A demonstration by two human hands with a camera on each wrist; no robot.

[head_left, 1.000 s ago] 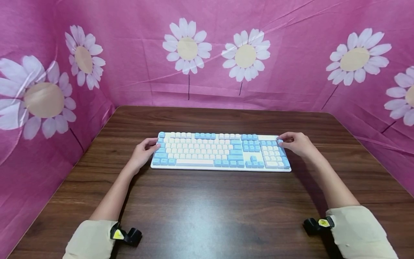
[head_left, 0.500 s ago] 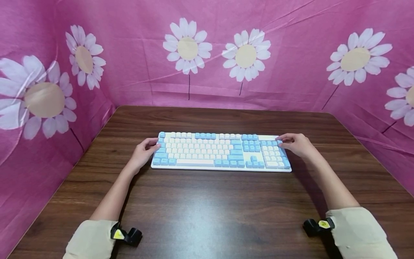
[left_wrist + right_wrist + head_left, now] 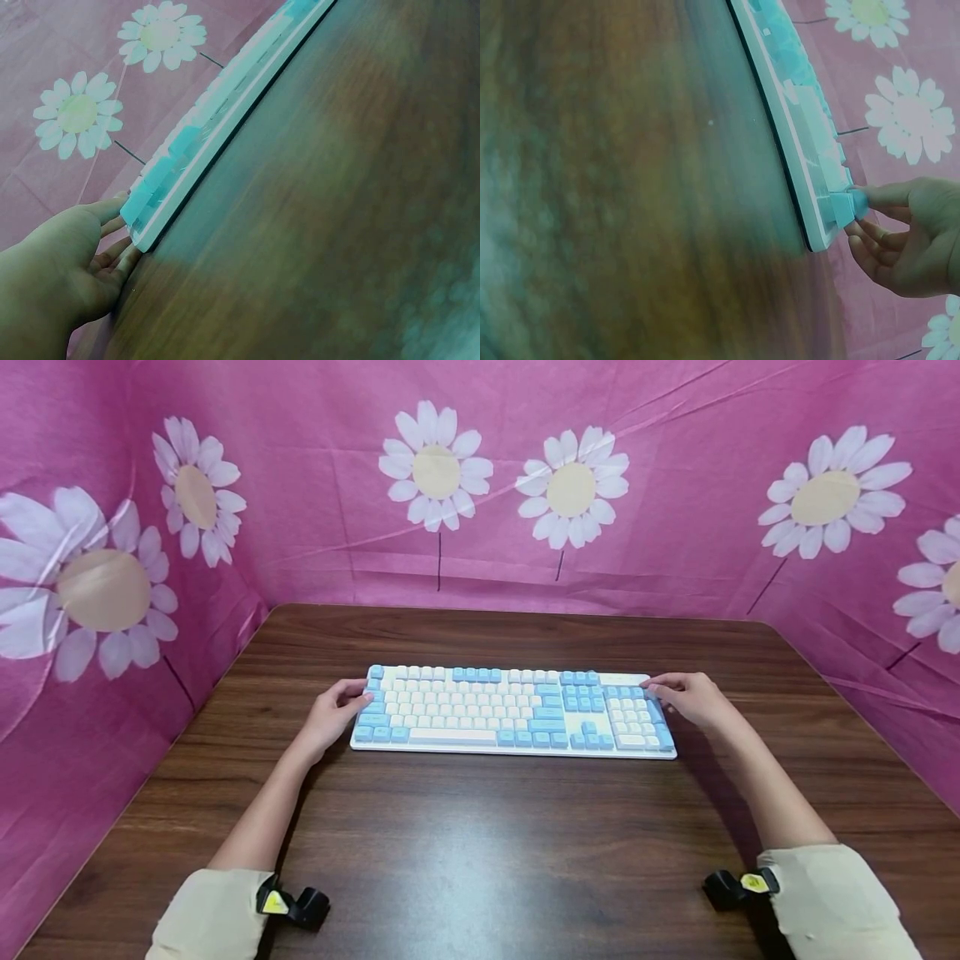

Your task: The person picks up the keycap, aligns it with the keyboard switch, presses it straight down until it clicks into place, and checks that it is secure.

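Note:
A full-size white and light-blue computer keyboard [image 3: 465, 700] lies flat on the wooden table, its long side facing me. At its left end my left hand [image 3: 327, 720] grips the side edge, thumb by the blue keys; in the left wrist view the fingers of that hand [image 3: 64, 262] reach under the corner. My right hand [image 3: 694, 700] holds the far right corner between thumb and fingers. The right wrist view has the thumb of this hand [image 3: 926, 236] against a blue key, with the other fingers curled beside the keyboard's end.
Brown wood-grain table [image 3: 465, 843] spreads around the keyboard, with a glare patch in front. Behind and beside it hangs a pink cloth [image 3: 315, 468] printed with white daisies. Each beige sleeve [image 3: 213, 914] carries a black wrist camera [image 3: 307, 908].
My right hand has slid very slightly to the right at the keyboard's corner. The left hand and the keyboard stay in place.

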